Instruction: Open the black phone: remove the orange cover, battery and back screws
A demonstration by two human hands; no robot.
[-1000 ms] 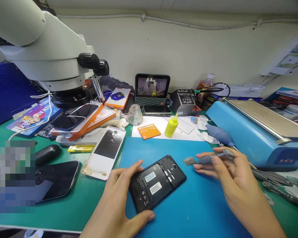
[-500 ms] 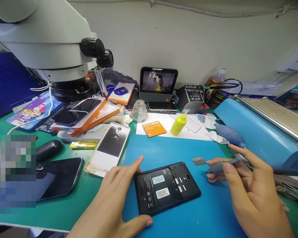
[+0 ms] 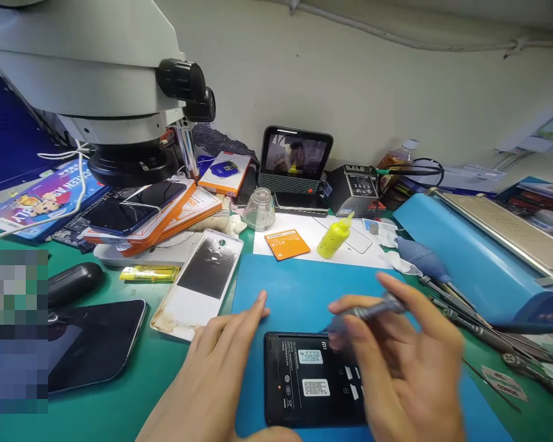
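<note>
- Black phone (image 3: 308, 371) lies flat on the blue mat (image 3: 281, 285), back side up, two pale labels (image 3: 315, 387) in plain view; its right end is covered by the right hand (image 3: 408, 365).
- Right hand: closed round a grey driver (image 3: 371, 309), thumb and fingers on the shaft. Working end blurred, at or near the phone's far edge; contact cannot be confirmed.
- Left hand (image 3: 228, 365): gripping nothing visible; digits spread, thumb apart, set at the phone's left end. Whether it touches the casing cannot be told.
- White cover (image 3: 198, 282), brown-stained at its near end, lies near the left hand, beside the mat.
- Orange battery (image 3: 287, 244) lies flat on a white sheet (image 3: 316, 230) beyond the mat; yellow bottle (image 3: 334, 238) stands to its right.
- Glass jar (image 3: 259, 210) sits left of and behind the battery, with a lit screen (image 3: 297, 150) farther back.
- Yellow lighter (image 3: 150, 274) lies left of the cover.
- Blue blower (image 3: 421, 258) rests at right, just beside a blue machine (image 3: 479, 270).
</note>
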